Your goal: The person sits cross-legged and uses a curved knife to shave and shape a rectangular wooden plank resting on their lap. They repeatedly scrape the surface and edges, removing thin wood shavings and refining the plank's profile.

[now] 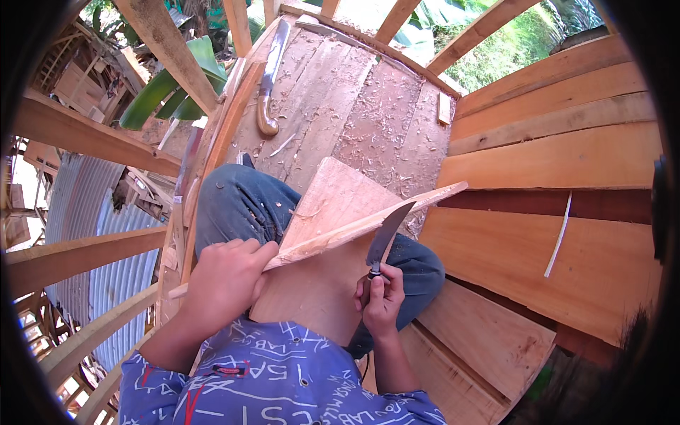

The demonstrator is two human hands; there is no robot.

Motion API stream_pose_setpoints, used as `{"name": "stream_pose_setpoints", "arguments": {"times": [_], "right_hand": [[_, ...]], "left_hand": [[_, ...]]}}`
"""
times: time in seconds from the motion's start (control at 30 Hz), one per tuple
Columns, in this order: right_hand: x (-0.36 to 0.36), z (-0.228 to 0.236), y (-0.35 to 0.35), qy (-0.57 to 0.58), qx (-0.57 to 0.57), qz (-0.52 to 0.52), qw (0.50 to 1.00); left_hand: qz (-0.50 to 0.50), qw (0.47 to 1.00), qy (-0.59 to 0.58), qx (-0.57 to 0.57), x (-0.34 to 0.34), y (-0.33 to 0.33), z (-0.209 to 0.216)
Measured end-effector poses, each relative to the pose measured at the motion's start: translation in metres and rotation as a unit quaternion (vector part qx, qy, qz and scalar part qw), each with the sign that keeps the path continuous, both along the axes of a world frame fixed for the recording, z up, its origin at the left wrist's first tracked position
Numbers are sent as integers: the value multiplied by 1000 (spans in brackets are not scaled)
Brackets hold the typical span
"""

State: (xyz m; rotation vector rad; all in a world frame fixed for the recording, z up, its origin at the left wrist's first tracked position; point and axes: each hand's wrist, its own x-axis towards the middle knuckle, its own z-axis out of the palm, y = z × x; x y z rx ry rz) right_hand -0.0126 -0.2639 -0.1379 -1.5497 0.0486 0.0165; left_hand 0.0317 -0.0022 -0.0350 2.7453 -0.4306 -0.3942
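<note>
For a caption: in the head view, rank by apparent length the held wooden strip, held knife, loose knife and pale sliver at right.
1. Wooden strip
2. Held knife and loose knife: look alike; the held one is nearer, so unranked
3. Pale sliver

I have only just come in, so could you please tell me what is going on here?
The person's left hand holds a long wooden strip, which slants over a board. The right hand holds a knife, its curved blade overlapping the strip in this view; whether they touch is hard to tell. A machete lies apart on the planks.
</note>
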Motion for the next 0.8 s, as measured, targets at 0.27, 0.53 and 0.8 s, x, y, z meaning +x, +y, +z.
{"name": "stream_pose_setpoints", "arguments": {"times": [0.27, 0.53, 0.8], "right_hand": [[2, 5, -4, 37, 6, -11, 999], [5, 4, 2, 43, 67, -21, 997], [18, 5, -1, 26, 63, 9, 998]], "left_hand": [[23, 999, 18, -21, 5, 1, 1], [23, 999, 22, -21, 8, 1, 1], [31, 998, 38, -33, 11, 1, 3]]}}
